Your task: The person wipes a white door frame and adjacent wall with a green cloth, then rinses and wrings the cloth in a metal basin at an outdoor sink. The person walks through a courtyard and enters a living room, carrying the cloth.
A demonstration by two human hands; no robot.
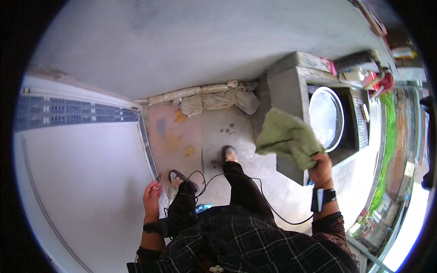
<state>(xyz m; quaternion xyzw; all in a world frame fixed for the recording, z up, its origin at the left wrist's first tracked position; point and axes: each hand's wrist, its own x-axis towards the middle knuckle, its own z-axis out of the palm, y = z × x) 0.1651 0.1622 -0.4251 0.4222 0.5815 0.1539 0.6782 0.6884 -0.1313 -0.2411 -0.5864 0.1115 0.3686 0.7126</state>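
A green cloth (287, 139) hangs bunched from my right hand (321, 169), whose fingers are closed on one corner of it. The cloth spreads to the left of that hand, beside a round metal basin (327, 119) that sits in a concrete sink (291, 93). My left hand (152, 199) is held out low on the left, near the white wall, with its fingers loosely bent and nothing visible in them. Both wrists wear dark bands.
A white wall panel with blue tile trim (82, 112) stands on the left. Rolled sacking (218, 101) lies along the far wall's foot. A black cable (261, 191) loops before my legs. Bottles and a red cloth (387, 82) sit at the sink's back right.
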